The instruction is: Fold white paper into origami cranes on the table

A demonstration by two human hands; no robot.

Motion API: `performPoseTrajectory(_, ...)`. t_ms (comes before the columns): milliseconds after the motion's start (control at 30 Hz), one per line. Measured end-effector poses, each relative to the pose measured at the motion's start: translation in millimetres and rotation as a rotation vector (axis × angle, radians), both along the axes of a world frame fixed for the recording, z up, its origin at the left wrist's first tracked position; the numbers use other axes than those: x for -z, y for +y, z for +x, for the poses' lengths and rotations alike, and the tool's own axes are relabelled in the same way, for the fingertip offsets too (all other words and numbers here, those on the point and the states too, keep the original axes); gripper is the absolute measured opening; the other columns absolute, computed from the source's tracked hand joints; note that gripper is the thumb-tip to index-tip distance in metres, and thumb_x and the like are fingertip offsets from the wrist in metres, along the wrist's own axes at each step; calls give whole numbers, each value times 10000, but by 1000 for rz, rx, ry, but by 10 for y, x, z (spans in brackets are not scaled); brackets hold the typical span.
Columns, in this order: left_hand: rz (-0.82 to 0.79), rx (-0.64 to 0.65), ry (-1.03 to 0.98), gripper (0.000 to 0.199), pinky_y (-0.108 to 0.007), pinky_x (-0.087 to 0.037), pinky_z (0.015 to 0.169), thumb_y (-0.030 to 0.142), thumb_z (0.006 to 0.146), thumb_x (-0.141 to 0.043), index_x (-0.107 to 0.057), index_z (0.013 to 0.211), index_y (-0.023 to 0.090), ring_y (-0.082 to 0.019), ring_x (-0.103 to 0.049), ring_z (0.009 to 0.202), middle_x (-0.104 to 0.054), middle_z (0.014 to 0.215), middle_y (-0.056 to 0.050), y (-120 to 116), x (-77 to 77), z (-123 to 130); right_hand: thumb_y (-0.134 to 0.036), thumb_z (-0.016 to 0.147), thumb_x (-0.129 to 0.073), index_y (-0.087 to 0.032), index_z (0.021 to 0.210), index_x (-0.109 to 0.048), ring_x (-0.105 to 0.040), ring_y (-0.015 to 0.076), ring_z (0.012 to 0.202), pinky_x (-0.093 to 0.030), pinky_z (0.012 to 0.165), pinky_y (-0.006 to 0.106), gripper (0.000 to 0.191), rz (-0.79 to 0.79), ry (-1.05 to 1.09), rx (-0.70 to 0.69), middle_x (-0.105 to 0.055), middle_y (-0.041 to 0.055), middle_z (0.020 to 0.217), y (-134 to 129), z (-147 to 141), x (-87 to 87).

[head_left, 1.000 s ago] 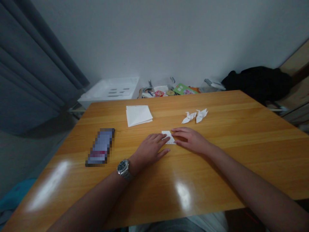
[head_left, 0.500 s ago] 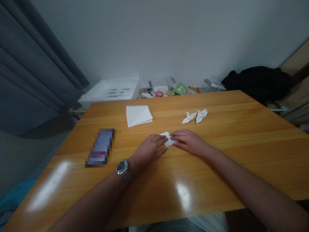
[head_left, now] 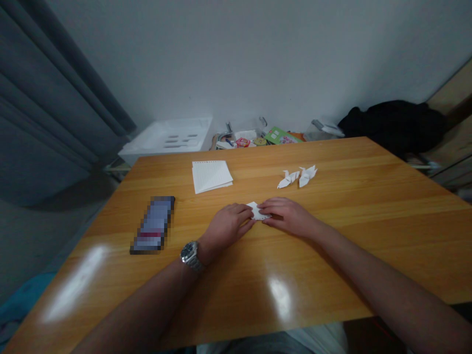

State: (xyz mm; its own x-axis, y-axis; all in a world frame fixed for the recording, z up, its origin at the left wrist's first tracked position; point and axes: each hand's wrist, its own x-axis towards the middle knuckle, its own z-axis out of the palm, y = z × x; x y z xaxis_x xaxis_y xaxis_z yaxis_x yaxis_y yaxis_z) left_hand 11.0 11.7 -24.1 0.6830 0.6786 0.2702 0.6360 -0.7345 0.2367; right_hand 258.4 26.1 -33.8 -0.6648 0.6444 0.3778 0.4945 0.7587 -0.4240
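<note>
A small piece of white paper (head_left: 258, 212) with a row of holes along its near edge lies on the wooden table (head_left: 332, 275). My left hand (head_left: 231, 226), with a metal watch (head_left: 191, 253) at the wrist, grips its left side between thumb and fingers. On the other side, my right hand (head_left: 285, 214) has its thumb and fingers closed on the right edge. The fingertips hide parts of the paper. Beyond my right hand stand two folded white paper birds (head_left: 289, 179) (head_left: 307, 176), side by side.
Loose lined sheets (head_left: 211, 175) lie beyond my left hand. A phone (head_left: 155, 223), blurred out, is on the left. Behind the table are a white tray (head_left: 169, 135), a green booklet (head_left: 280, 135), small items and a black cloth (head_left: 394, 125).
The left fingers have shifted slightly in over the paper, and its near edge is turned up more, so less of it shows. The right hand has barely moved.
</note>
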Motion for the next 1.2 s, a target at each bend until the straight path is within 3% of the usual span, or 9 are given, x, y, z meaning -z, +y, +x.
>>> performPoseTrajectory(200, 13, -8, -12, 288, -381, -527, 921, 358, 1030, -453, -685, 1072, 194, -229, -647, 1022, -699, 1141, -83, -6, 14, 10, -268, 936, -649, -240, 1063, -754, -685, 235, 1078, -539, 948, 422, 167, 3, 23, 22, -748, 81, 1150, -14, -31, -7)
performPoseTrajectory(400, -1, 6, -43, 305, -378, -533, 929, 448, 988, -531, -672, 1114, 209, -235, -640, 1051, -698, 1163, -74, -1, 25, -17, -262, 949, -631, -235, 1034, -758, -688, 235, 1077, -540, 950, 422, 156, 20, 9, 27, -747, 75, 1161, -5, -23, 14)
performPoseTrajectory(733, -28, -47, -43, 248, -366, -534, 894, 329, 1019, -489, -672, 1074, 172, -227, -647, 991, -711, 1090, -82, 31, -9, 32, -273, 959, -615, -221, 1044, -753, -682, 226, 1079, -531, 958, 407, 170, 3, 36, 31, -755, 81, 1130, -41, -63, -33)
performPoseTrajectory(1200, -152, -151, -266, 157, -311, -496, 844, 254, 956, -587, -638, 829, 177, -190, -612, 904, -646, 949, -49, 68, 70, 63, -282, 965, -610, -199, 1067, -714, -689, 230, 1037, -526, 927, 394, 167, -23, 3, 86, -758, 79, 1093, -52, -99, 2)
